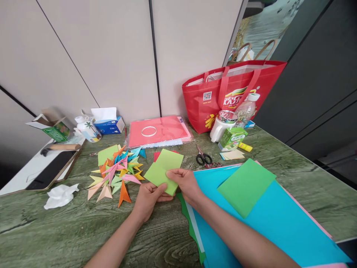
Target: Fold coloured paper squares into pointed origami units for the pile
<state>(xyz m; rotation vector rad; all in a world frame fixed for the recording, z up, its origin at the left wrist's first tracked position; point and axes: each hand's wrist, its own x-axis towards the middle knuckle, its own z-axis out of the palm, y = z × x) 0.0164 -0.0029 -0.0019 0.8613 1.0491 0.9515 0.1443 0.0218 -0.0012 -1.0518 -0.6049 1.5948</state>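
Observation:
A light green sheet of paper (157,174) is held up between my two hands over the table. My left hand (148,199) is closed on its lower edge, thumb on top. The thumb and fingers of my right hand (187,183) pinch its right side. Just behind it lies another light green paper (171,159), partly over a red paper (157,155); whether it joins the held sheet I cannot tell. Left of my hands spreads a pile of folded paper pieces (114,171) in several colours. Black-handled scissors (204,158) lie beyond my right hand.
Under my right forearm are large blue sheets (267,230) with a green square (247,188) on top. Behind stand a red bag (200,108), a white mug (219,130), a plastic bottle (247,109) and a blue tissue box (110,125). A phone (51,169) and crumpled tissue (61,195) lie left.

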